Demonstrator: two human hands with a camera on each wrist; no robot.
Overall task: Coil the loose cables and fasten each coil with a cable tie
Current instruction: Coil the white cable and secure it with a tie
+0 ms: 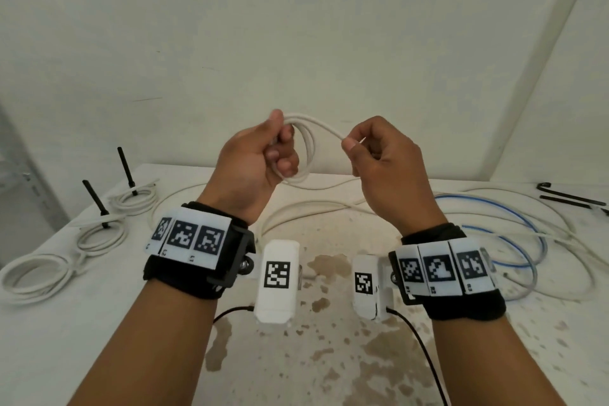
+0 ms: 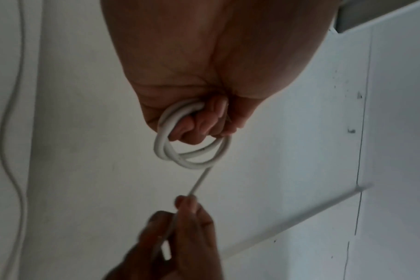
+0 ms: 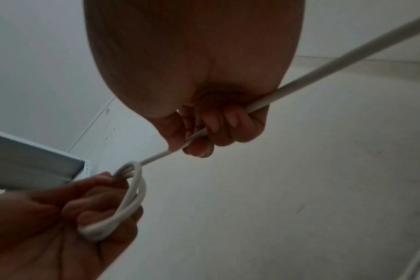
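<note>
My left hand [image 1: 280,148] is raised above the table and grips a small coil of white cable [image 1: 308,148] with a few loops; the coil [image 2: 192,149] hangs round its curled fingers. A straight run of the same cable [image 1: 329,130] leads to my right hand [image 1: 354,145], which pinches it between thumb and forefinger. In the right wrist view the cable [image 3: 324,75] passes through that fist and runs off to the upper right. The rest of the white cable [image 1: 296,208] lies loose on the table below.
Three white coils lie at the left of the stained table [image 1: 99,323]; two [image 1: 133,199] [image 1: 102,234] carry upright black ties, the third [image 1: 36,277] shows none. A blue cable [image 1: 514,241] and loose white cables lie at the right. Black cable ties [image 1: 566,198] rest far right.
</note>
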